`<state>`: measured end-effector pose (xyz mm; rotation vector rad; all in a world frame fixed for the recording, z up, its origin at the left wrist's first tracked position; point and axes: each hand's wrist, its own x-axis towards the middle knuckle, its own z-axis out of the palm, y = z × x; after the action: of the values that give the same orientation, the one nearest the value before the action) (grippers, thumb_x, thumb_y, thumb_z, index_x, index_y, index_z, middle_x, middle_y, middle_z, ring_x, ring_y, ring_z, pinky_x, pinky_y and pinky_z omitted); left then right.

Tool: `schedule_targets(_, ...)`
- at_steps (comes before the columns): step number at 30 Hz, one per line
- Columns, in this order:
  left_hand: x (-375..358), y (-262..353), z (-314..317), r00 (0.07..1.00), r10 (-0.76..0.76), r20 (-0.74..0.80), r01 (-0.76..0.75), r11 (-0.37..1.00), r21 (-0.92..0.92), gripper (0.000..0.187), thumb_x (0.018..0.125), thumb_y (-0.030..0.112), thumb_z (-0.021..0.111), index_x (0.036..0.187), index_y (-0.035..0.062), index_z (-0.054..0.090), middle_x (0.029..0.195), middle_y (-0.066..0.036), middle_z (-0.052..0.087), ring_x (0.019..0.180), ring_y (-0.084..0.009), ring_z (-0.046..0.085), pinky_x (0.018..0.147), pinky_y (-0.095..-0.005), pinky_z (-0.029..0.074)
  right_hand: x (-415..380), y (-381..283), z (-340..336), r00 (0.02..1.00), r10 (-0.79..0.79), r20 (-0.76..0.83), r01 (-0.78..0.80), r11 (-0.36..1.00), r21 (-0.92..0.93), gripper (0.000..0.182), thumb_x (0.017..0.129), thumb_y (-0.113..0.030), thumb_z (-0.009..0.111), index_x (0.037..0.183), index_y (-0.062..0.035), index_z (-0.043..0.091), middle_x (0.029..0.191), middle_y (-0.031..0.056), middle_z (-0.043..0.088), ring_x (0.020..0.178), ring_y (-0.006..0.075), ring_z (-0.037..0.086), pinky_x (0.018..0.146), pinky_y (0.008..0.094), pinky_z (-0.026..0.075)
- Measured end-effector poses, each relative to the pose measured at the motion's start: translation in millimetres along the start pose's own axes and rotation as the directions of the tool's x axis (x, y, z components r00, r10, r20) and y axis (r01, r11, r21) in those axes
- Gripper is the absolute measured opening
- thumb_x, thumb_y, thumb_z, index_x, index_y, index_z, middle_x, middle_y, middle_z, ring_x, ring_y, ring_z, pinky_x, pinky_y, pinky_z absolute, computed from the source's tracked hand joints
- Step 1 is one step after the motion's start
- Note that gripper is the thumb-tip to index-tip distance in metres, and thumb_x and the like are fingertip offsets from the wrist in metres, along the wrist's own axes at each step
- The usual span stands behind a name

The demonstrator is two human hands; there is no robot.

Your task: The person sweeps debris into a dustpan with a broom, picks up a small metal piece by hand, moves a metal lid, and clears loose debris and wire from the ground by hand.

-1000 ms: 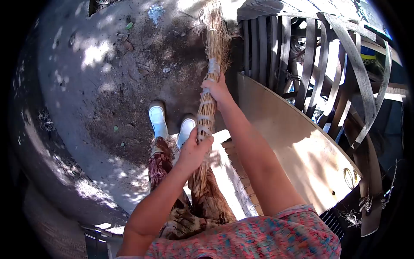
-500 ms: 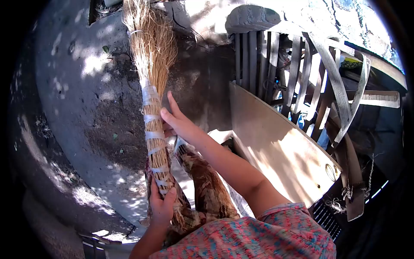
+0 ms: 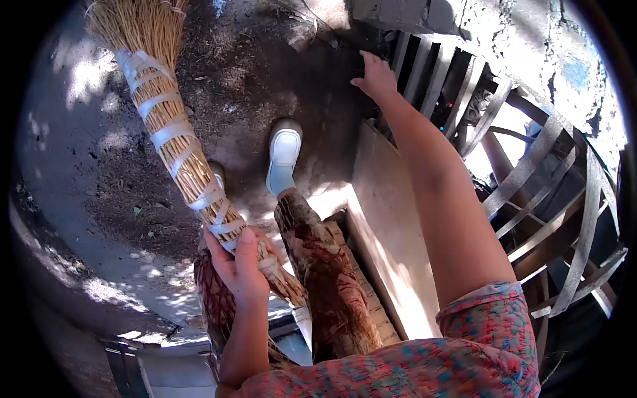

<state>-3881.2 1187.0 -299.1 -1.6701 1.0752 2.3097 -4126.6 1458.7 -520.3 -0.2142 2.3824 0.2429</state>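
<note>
A straw broom (image 3: 180, 147) slants from the upper left down to my lap. Its stalks are wound with pale, shiny tape, and the bushy bristles (image 3: 149, 30) flare at the top, partly cut off by the view. My left hand (image 3: 245, 272) is wrapped around the lower, taped part of the broom, thumb on top. Away from the broom, my right hand (image 3: 377, 78) is stretched forward near the wooden slats (image 3: 438, 76), fingers apart and nothing in it.
A pale wooden board (image 3: 388, 205) stands upright beside my right leg. Curved strips (image 3: 531, 162) tangle at the right, in front of the slats. Rough masonry (image 3: 517, 53) rises at the upper right. My white shoe (image 3: 285, 149) rests on the dirt ground.
My right hand has left the broom and moved up and right to the slats. The broom has tilted left and come closer, with my left hand still on its lower part.
</note>
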Motion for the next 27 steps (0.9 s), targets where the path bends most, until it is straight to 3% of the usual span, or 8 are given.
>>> schedule_targets(5, 8.8, -16.7, 16.8, 0.999, -0.019, -0.028, 0.018, 1.000, -0.021, 0.058, 0.086, 0.014, 0.044, 0.135, 0.0037, 0.015, 0.065, -0.012, 0.051, 0.047, -0.0171, 0.049, 0.042, -0.0296, 0.047, 57.5, 1.6, 49.9, 0.973, -0.142, -0.181, 0.132, 0.989, -0.064, 0.100, 0.066, -0.030, 0.079, 0.146, -0.0242, 0.018, 0.148, 0.0078, 0.028, 0.135, 0.0297, 0.026, 0.103, 0.0551, 0.029)
schedule_targets(12, 13.5, -37.3, 3.1, 0.996, 0.086, -0.020, -0.083, 0.990, 0.115, 0.056, 0.087, 0.014, 0.042, 0.135, 0.0007, 0.015, 0.064, -0.013, 0.048, 0.043, -0.0174, 0.046, 0.039, -0.0284, 0.047, 50.3, 14.8, 72.1, 0.933, -0.132, -0.334, 0.090, 0.986, -0.139, 0.067, 0.066, -0.040, 0.077, 0.123, -0.0194, 0.048, 0.109, 0.0051, 0.054, 0.108, 0.0258, 0.048, 0.086, 0.0470, 0.039)
schedule_targets(14, 13.3, -38.4, 4.7, 0.996, 0.084, -0.003, -0.083, 0.990, 0.113, 0.056, 0.087, 0.013, 0.041, 0.135, 0.0011, 0.014, 0.065, -0.013, 0.048, 0.044, -0.0171, 0.046, 0.040, -0.0287, 0.048, 47.1, 18.6, 72.9, 0.994, -0.076, 0.075, 0.096, 0.946, -0.310, 0.045, 0.073, -0.036, 0.071, 0.109, -0.0139, 0.056, 0.106, 0.0057, 0.056, 0.107, 0.0241, 0.049, 0.086, 0.0452, 0.040)
schedule_targets(15, 13.2, -38.3, 4.6, 0.999, 0.046, -0.013, -0.045, 0.994, 0.098, 0.063, 0.084, 0.012, 0.042, 0.138, 0.0025, 0.011, 0.069, -0.014, 0.051, 0.048, -0.0166, 0.048, 0.044, -0.0289, 0.048, 43.7, 20.7, 71.6, 0.995, -0.075, 0.069, 0.093, 0.945, -0.313, 0.045, 0.073, -0.036, 0.071, 0.109, -0.0139, 0.056, 0.106, 0.0057, 0.056, 0.107, 0.0241, 0.049, 0.086, 0.0452, 0.040)
schedule_targets(18, 14.0, -40.7, -1.1, 1.000, -0.002, -0.012, 0.003, 0.997, 0.082, 0.070, 0.082, 0.010, 0.044, 0.141, 0.0049, 0.008, 0.076, -0.014, 0.055, 0.054, -0.0155, 0.051, 0.047, -0.0288, 0.048, 27.7, 23.9, 67.4, 0.976, -0.197, -0.091, 0.168, 0.951, -0.261, 0.034, 0.080, -0.031, 0.064, 0.103, -0.0081, 0.057, 0.094, 0.0086, 0.062, 0.097, 0.0273, 0.055, 0.082, 0.0417, 0.044)
schedule_targets(20, 17.0, -43.3, -0.4, 0.998, 0.054, -0.012, -0.052, 0.988, 0.147, 0.051, 0.088, 0.013, 0.042, 0.131, 0.0009, 0.018, 0.065, -0.012, 0.049, 0.047, -0.0163, 0.047, 0.041, -0.0294, 0.048, 32.3, 29.6, 55.1, 0.975, 0.096, -0.202, -0.044, 0.967, 0.251, 0.032, 0.083, -0.024, 0.059, 0.107, -0.0031, 0.053, 0.078, 0.0120, 0.065, 0.083, 0.0297, 0.061, 0.076, 0.0383, 0.047)
schedule_targets(21, 16.5, -44.2, -0.7, 0.998, 0.056, -0.024, -0.052, 0.988, 0.142, 0.053, 0.088, 0.012, 0.043, 0.132, 0.0009, 0.017, 0.066, -0.012, 0.049, 0.048, -0.0161, 0.048, 0.041, -0.0295, 0.048, 39.1, 41.0, 57.0, 0.928, 0.040, -0.371, 0.125, 0.904, 0.410, 0.034, 0.087, -0.021, 0.056, 0.112, 0.0016, 0.049, 0.072, 0.0152, 0.065, 0.076, 0.0305, 0.063, 0.071, 0.0357, 0.048)
schedule_targets(27, 18.2, -44.8, 1.8, 0.998, 0.062, -0.013, -0.060, 0.990, 0.127, 0.057, 0.087, 0.013, 0.044, 0.135, 0.0025, 0.014, 0.066, -0.011, 0.049, 0.049, -0.0160, 0.047, 0.042, -0.0295, 0.048, 34.6, 44.5, -17.4, 0.833, 0.149, -0.533, -0.039, 0.977, 0.212, 0.043, 0.093, -0.027, 0.048, 0.125, 0.0013, 0.042, 0.098, 0.0210, 0.063, 0.086, 0.0336, 0.062, 0.076, 0.0389, 0.048)
